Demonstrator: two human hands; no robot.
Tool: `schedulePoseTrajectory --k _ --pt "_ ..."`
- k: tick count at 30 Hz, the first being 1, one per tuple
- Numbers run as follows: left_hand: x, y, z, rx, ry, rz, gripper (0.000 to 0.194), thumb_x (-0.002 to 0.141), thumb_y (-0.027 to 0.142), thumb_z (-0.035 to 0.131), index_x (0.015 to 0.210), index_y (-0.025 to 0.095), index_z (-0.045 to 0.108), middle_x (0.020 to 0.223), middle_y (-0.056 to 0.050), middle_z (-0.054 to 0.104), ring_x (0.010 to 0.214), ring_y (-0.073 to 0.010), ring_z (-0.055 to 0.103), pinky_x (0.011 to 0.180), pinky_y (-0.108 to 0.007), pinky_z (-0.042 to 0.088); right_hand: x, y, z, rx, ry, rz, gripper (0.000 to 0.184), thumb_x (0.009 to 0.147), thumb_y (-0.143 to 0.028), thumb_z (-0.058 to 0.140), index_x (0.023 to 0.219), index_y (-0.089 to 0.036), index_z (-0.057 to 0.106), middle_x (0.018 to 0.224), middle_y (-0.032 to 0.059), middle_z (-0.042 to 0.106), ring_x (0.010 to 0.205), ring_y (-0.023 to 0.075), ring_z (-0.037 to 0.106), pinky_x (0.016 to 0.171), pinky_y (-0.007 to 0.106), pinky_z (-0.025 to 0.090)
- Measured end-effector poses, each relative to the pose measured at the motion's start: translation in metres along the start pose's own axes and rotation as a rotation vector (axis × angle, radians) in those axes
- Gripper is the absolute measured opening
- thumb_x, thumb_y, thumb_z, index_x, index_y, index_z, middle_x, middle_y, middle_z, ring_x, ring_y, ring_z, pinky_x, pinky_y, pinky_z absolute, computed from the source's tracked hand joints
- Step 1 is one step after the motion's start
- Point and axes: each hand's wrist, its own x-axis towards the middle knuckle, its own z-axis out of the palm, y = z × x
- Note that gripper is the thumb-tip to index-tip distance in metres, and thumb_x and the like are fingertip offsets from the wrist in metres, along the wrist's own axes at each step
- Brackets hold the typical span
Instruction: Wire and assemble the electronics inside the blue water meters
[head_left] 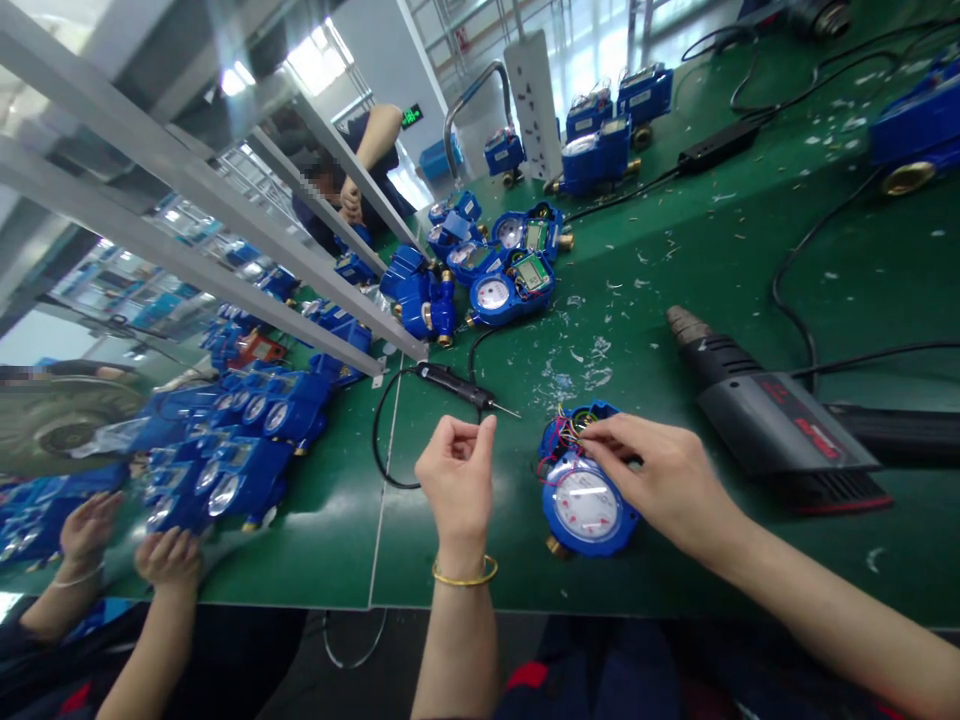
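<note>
Pinching coloured wires (568,440) in closed right grip (660,480) above blue water meter (587,508), flat on green surface (480,575), seemingly for access to its open top, with left grip (457,480) together, nothing visible inside, near electric screwdriver (454,386)

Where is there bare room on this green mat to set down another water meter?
The widest patch of green mat lies between the blue water meters and the heat gun, dotted with plastic flecks. Crowded: those meters, and the wired meter under the right hand.

Blue water meter (625,522), red and blue wires (559,450), green mat (675,250).
</note>
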Motion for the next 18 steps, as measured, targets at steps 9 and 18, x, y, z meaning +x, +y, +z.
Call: schedulePoseTrajectory --k 9,18 --pt "-0.023 0.023 0.005 0.055 -0.441 0.090 0.011 0.083 0.029 0.069 0.084 0.021 0.075 0.074 -0.001 0.071 0.055 -0.0104 0.056 0.056 -0.022 0.045 0.003 -0.004 -0.007 0.079 0.002 -0.006 0.006 0.090 -0.016 0.057 0.088 -0.017 0.063 0.091 0.0025 0.068 0.080 0.0121 0.064 0.070 0.023 0.050" --pt "-0.026 0.035 0.006 -0.140 -0.598 -0.020 0.015 0.086 0.024 0.062 0.092 0.019 0.075 0.086 -0.005 0.071 0.065 -0.0130 0.065 0.061 -0.023 0.051 0.002 0.001 -0.013 0.306 -0.194 0.255 0.016 0.092 -0.032 0.055 0.088 -0.018 0.061 0.071 0.0003 0.060 0.062 0.0115 0.055 0.057 0.025 0.044"
